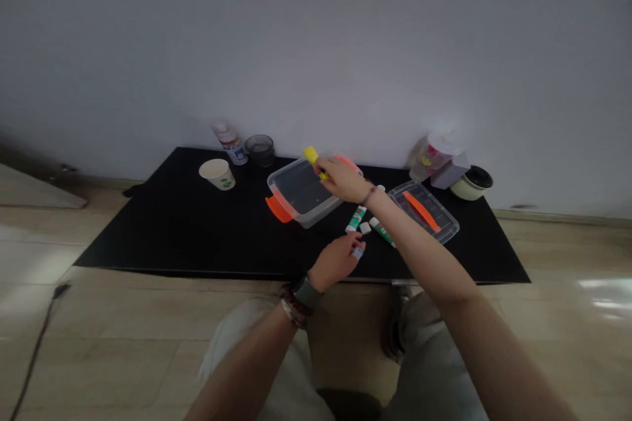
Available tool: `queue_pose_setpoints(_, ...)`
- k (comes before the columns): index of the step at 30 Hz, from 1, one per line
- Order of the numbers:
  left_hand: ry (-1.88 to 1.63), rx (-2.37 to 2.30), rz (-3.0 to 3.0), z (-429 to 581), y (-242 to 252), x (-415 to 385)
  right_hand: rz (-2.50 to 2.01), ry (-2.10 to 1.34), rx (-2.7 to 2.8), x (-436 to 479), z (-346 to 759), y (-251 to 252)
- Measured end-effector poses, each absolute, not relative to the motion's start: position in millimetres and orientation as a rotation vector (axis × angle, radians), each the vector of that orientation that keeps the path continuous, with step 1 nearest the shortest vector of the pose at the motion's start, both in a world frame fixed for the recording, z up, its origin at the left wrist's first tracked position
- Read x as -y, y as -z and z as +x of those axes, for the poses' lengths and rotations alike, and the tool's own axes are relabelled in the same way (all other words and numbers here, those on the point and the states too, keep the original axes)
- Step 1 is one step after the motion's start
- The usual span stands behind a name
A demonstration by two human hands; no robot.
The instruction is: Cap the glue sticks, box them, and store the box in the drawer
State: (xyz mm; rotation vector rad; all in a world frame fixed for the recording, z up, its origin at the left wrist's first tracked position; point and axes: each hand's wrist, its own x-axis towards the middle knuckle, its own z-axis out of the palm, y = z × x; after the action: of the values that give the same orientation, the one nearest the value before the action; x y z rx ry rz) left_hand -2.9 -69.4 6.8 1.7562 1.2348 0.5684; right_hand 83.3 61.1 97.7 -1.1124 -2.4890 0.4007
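My right hand point(343, 179) reaches over the clear plastic box point(311, 216) with orange latches. Its fingers are closed round a yellow stick-like object point(311, 154), whose exact kind I cannot make out. Near the table's front edge, my left hand point(336, 261) has its fingers curled on a small whitish-blue object point(357, 252). Just beyond that hand lie a green and white tube point(356, 218), a small white block point(365, 228) and another green and white tube point(381, 230), partly hidden by my right forearm. The clear lid point(446, 214) with an orange handle lies to the right.
A paper cup point(217, 174), a white bottle point(230, 143) and a dark glass bowl point(260, 150) stand at the left on the black table point(187, 230). At the back right are a clear pitcher-like container point(425, 161), a pale box point(449, 171) and a cream pot point(468, 189) with a black lid. A wall runs behind.
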Motion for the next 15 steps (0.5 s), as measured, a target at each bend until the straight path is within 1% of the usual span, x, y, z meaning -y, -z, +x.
queue_pose_setpoints(4, -0.899, -1.108, 1.199, 1, -6, 56, -1.184, -0.797, 2.148, -10, 141, -90)
queue_pose_setpoints(6, -0.942, -0.990, 0.931, 6, -10, 55, -1.257, -0.912, 2.034, 20, 160, -77)
queue_pose_setpoints(8, -0.917, -0.892, 0.805, 12, -14, 58, -1.281, -0.957, 2.032, 43, 172, -63)
queue_pose_setpoints(12, -0.841, -0.899, 0.842, 20, -8, 69, -1.278, -0.919, 2.041, 63, 184, -49)
queue_pose_setpoints(15, -0.765, -0.957, 1.120, 23, 5, 75, -1.435, -0.794, 1.971, 64, 191, -47)
